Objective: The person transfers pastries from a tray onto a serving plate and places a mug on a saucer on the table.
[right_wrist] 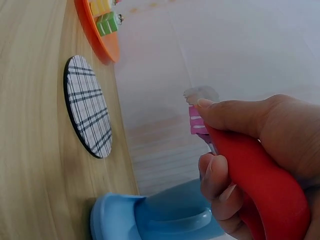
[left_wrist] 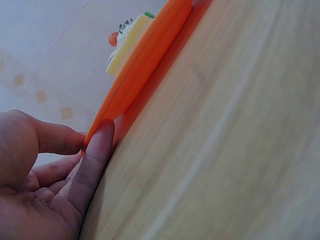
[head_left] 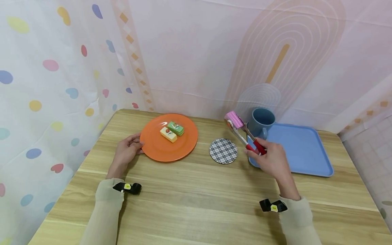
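Observation:
My left hand (head_left: 125, 152) pinches the near left rim of an orange plate (head_left: 153, 147), with thumb and fingers on either face of the edge in the left wrist view. On the plate lie a yellow toy cake slice (head_left: 168, 135) and a green one (head_left: 176, 128), side by side. My right hand (head_left: 272, 159) grips red-handled tongs (right_wrist: 260, 180). Between the tongs' tips is a pink toy cake slice (head_left: 235, 119), held up left of the blue mug; in the right wrist view the thumb and handle partly hide it.
A round plaid coaster (head_left: 223, 151) lies between plate and tray. The blue tray (head_left: 301, 148) is at the right, with the blue mug (head_left: 264, 116) standing at its far left corner, close to the tongs. A patterned curtain (head_left: 190, 61) hangs behind the wooden table (head_left: 196, 204).

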### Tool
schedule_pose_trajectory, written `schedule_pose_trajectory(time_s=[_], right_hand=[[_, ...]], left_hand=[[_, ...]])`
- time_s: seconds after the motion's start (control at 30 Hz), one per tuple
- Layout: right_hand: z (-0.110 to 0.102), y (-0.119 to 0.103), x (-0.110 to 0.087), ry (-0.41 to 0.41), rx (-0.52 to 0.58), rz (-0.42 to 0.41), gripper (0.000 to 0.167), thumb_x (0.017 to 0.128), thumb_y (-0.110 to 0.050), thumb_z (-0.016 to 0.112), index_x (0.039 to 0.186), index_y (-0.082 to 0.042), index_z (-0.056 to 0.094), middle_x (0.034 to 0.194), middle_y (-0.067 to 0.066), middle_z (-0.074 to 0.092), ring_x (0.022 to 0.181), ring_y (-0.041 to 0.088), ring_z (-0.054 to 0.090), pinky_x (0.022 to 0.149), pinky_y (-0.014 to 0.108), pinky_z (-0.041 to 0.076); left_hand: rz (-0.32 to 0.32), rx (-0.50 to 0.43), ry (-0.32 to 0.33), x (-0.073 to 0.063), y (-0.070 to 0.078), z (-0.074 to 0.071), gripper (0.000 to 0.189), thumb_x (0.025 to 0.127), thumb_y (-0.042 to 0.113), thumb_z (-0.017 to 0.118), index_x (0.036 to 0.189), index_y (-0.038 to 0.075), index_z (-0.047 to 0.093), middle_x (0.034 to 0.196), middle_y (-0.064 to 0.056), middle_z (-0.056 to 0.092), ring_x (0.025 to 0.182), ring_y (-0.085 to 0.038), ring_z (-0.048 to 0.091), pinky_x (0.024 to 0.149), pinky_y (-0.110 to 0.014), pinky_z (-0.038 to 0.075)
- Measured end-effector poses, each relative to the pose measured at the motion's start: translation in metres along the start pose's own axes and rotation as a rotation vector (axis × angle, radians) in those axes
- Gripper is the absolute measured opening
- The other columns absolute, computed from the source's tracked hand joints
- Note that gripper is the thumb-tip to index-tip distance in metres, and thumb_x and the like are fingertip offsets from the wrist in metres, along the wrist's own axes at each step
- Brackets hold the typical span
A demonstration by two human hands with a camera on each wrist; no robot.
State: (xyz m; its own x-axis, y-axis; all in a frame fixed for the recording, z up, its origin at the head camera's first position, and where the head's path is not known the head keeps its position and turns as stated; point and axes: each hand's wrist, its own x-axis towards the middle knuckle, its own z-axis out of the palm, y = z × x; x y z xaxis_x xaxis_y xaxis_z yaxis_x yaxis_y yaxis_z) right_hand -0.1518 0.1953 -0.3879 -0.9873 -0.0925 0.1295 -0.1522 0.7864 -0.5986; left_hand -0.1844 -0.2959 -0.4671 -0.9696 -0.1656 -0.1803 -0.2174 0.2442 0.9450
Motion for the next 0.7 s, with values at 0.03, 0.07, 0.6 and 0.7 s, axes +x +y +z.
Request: schedule_pose_trajectory(time_s=[0.03,0.07,0.6,0.7], right_hand=[[0.001,0.0,0.0,-0.002,0.0,-0.005,0.06,0.089,-0.032,0.081,0.137,0.001,0.064,0.103,0.025,0.073,0.079,0.029,0.062,0.053,0.028,0.047],[0.002,-0.001,0.0,-0.002,-0.003,-0.012,0.06,0.089,-0.032,0.081,0.137,0.001,0.064,0.103,0.025,0.073,0.079,0.029,0.063,0.053,0.027,0.047],[0.017,-0.009,0.0,-0.052,0.016,-0.046,0.059,0.087,-0.034,0.083,0.133,0.0,0.067,0.072,0.007,0.061,0.059,0.017,0.046,0.044,0.023,0.034],[0.021,-0.012,-0.001,-0.056,0.017,-0.066,0.051,0.086,-0.033,0.083,0.124,-0.001,0.072,0.068,0.005,0.06,0.06,0.017,0.047,0.045,0.023,0.035]], left_hand=[[-0.001,-0.001,0.001,0.0,0.0,0.0,0.051,0.104,0.008,0.054,0.155,0.006,0.045,0.113,-0.002,0.056,0.086,0.0,0.065,0.079,-0.018,0.063],[-0.003,-0.002,0.001,0.0,0.0,0.0,0.051,0.104,0.008,0.054,0.155,0.006,0.045,0.113,-0.002,0.056,0.085,0.0,0.065,0.078,-0.018,0.063],[0.002,0.004,-0.01,-0.001,-0.001,-0.001,0.052,0.105,0.009,0.054,0.156,0.006,0.043,0.114,-0.002,0.056,0.087,0.001,0.065,0.08,-0.019,0.063],[0.003,0.002,-0.009,-0.001,0.0,-0.001,0.052,0.105,0.008,0.054,0.156,0.006,0.044,0.114,-0.002,0.056,0.087,0.001,0.065,0.08,-0.019,0.063]])
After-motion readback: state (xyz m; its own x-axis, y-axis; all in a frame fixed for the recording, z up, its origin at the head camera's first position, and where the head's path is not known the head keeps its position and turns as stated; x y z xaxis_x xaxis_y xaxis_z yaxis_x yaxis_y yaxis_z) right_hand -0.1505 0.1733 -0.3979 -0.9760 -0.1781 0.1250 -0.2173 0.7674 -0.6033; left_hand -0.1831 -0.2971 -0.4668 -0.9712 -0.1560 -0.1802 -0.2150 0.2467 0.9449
